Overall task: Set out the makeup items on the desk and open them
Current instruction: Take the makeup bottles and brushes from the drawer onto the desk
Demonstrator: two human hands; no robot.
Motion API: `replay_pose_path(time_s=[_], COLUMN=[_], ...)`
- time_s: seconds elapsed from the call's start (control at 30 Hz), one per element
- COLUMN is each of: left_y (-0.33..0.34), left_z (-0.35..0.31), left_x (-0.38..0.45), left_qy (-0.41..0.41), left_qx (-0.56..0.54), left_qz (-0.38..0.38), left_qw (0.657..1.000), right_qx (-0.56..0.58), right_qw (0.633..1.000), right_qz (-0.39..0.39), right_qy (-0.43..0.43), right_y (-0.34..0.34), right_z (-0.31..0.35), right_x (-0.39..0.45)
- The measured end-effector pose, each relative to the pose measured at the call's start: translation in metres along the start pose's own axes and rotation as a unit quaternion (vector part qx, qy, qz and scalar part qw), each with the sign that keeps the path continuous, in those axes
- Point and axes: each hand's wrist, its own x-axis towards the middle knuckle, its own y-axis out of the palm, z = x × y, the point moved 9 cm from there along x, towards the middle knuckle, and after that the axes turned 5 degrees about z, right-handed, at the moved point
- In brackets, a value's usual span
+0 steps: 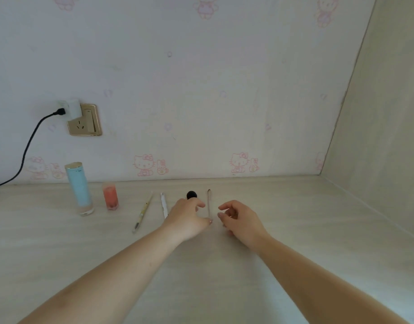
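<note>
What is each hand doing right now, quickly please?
Left hand: fingers curled over a black-tipped item; a real grip cannot be told.
Right hand: loosely curled, holding nothing, beside the thin stick.

Matt pale wood-grain desk (295,230); glossy gold-trimmed socket (85,120).

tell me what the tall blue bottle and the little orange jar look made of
Tall blue bottle: probably glass or hard plastic, matte pale blue with a see-through base and a shiny gold-looking cap. Little orange jar: translucent, glossy, glass or clear plastic; the orange shows through its walls.
</note>
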Motion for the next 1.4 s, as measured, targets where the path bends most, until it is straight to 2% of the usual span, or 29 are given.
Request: replay_pose_path(time_s=[0.23, 0.4, 0.6, 0.7, 0.87, 0.97, 1.07, 1.17, 1.3, 1.4], left_y=[0.028, 0.057, 0.111, 0.149, 0.221, 0.251, 0.274, 0.279, 0.281, 0.283], left_z=[-0.058, -0.108, -0.138, -0.151, -0.172, -0.180, -0.185, -0.183, -0.180, -0.173], left_x=[-0.067, -0.121, -0.198, -0.237, -0.305, -0.341, -0.370, -0.377, -0.381, -0.378], left_qy=[0.071, 0.124, 0.166, 0.182, 0.197, 0.220, 0.241, 0.273, 0.309, 0.299], left_qx=[-0.026, -0.047, -0.079, -0.078, -0.066, -0.044, -0.017, 0.031, 0.032, 0.023], left_qz=[0.048, 0.095, 0.179, 0.235, 0.363, 0.437, 0.508, 0.504, 0.489, 0.486], left_qw=[0.996, 0.987, 0.967, 0.952, 0.908, 0.871, 0.827, 0.819, 0.815, 0.821], right_qx=[0.005, -0.035, -0.125, -0.142, -0.215, -0.285, -0.351, -0.394, -0.413, -0.412], right_qw=[1.000, 0.999, 0.992, 0.990, 0.965, 0.937, 0.910, 0.898, 0.897, 0.899], right_qz=[0.002, -0.003, -0.011, 0.009, 0.109, 0.170, 0.196, 0.184, 0.159, 0.147], right_qy=[-0.004, -0.017, -0.006, 0.016, 0.099, 0.111, 0.104, 0.061, 0.012, 0.000], right_y=[-0.046, -0.088, -0.135, -0.144, -0.139, -0.135, -0.133, -0.127, -0.120, -0.121], right_z=[0.004, 0.018, 0.008, -0.012, -0.066, -0.084, -0.096, -0.096, -0.095, -0.097], right_x=[-0.083, -0.147, -0.244, -0.300, -0.391, -0.429, -0.457, -0.463, -0.462, -0.462])
